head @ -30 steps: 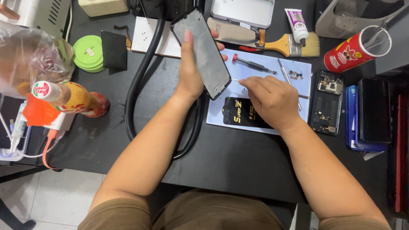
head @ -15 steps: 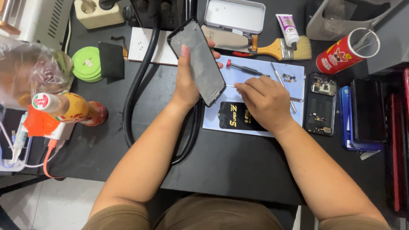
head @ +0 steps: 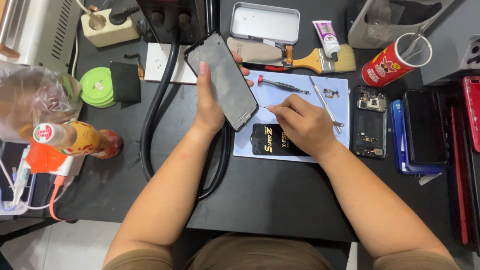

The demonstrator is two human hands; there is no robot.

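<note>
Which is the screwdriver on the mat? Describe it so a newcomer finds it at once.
Find the pale blue work mat on the black table. Along its top edge, just below the paintbrush, lies the screwdriver. Its red cap and dark shaft set it apart from the all-metal tweezers beside it.

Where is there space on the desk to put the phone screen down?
Bare black desk lies near the front edge, between the forearms, below the blue mat. Another patch sits between the green disc and black hose. The back and right side are crowded with tools and phones.

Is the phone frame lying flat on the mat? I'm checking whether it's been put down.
No, the left hand holds the phone frame up.
</note>
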